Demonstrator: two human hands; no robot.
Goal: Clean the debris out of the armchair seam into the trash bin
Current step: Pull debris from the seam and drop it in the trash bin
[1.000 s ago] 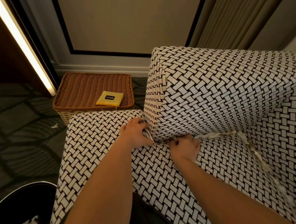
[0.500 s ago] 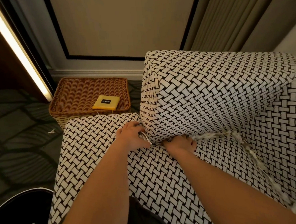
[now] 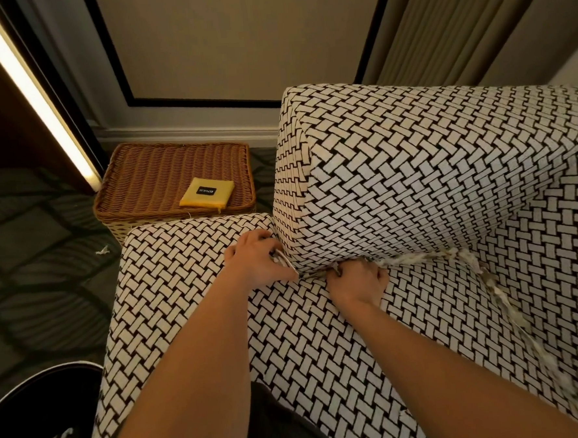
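Observation:
The armchair is covered in a black-and-white woven pattern. Pale shredded debris lies along the seam under the armrest and runs on down the back seam at the right. My left hand presses at the front end of the seam, fingers curled around some pale scraps. My right hand is a fist at the seam just right of it, pinching debris. The black trash bin stands on the floor at the lower left, with white scraps inside.
A wicker basket with a yellow packet on its lid stands beyond the seat, against the wall. One white scrap lies on the dark patterned carpet left of the chair. A lit strip runs along the left.
Both hands stay at the seam. My right hand has shifted slightly along it and closed tighter on the debris. The view has moved a little.

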